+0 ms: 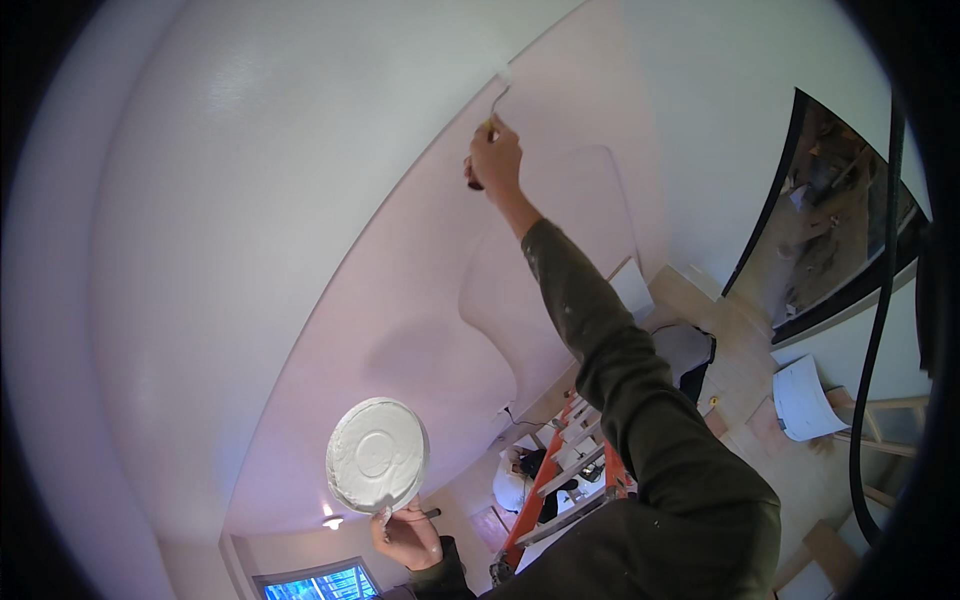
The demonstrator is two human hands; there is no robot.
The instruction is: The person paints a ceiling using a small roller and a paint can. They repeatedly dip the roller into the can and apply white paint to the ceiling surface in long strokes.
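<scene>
High up, my right hand [495, 160] is closed around the handle of a small paint roller [498, 98] with a bent wire frame. Its pale head touches the line where the white curved surface [260, 180] meets the pinkish wall [420, 280]. Lower down, my left hand [410, 535] grips the rim of a round white lid [376, 455], tilted up and smeared with a thick white coating. A short dark stick end [432, 513] shows beside those fingers; what it belongs to is hidden.
Below my right arm stands an orange ladder [535, 495]. A person in white [512, 482] is down behind it. At right are a black-framed window [840, 200], a hanging black cable [872, 380] and a curved white panel [803, 398]. A lit lamp [332, 521] is near the lower left.
</scene>
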